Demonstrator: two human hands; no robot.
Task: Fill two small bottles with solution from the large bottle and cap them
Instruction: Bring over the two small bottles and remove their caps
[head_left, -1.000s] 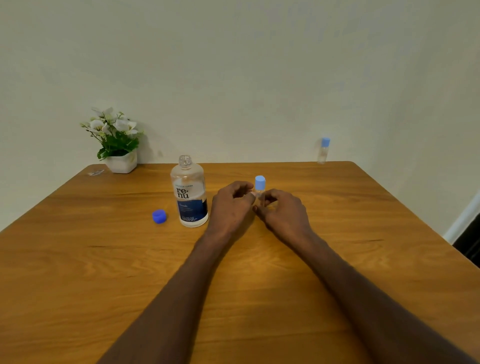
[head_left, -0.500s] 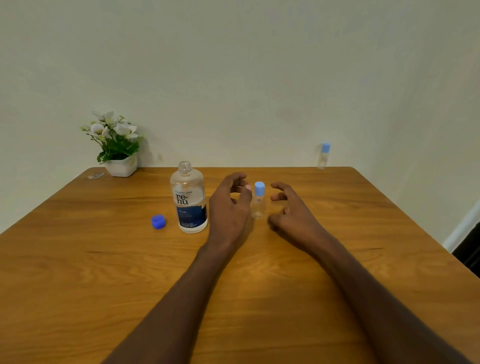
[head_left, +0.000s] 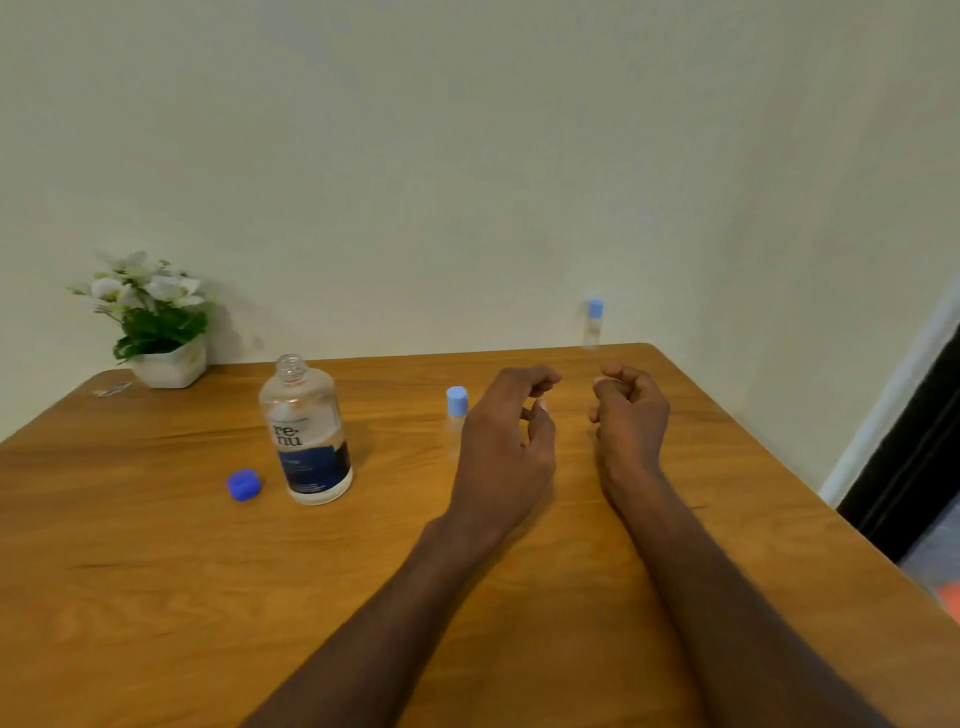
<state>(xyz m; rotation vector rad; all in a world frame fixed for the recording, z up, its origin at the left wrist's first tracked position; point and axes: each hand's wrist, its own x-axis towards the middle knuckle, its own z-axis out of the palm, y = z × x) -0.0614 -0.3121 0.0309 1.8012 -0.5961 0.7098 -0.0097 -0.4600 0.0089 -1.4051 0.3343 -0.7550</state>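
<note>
The large clear bottle (head_left: 306, 436) with a dark blue label stands uncapped on the wooden table (head_left: 156, 597). Its blue cap (head_left: 243, 484) lies just left of it. A small clear bottle (head_left: 456, 415) with a light blue cap stands upright just left of my left hand (head_left: 506, 447), partly hidden behind it. A second small capped bottle (head_left: 592, 323) stands at the table's far edge by the wall. My right hand (head_left: 631, 415) hovers below that bottle. Both hands hold nothing, fingers loosely curled and apart.
A white pot of white flowers (head_left: 156, 332) sits at the far left corner, with a small clear wrapper (head_left: 111, 388) beside it. The table's right edge drops off toward a dark doorway (head_left: 914, 447).
Both hands let go of the small capped bottle and moved right, away from it. The bottle stays standing on the table. My view has shifted right.
</note>
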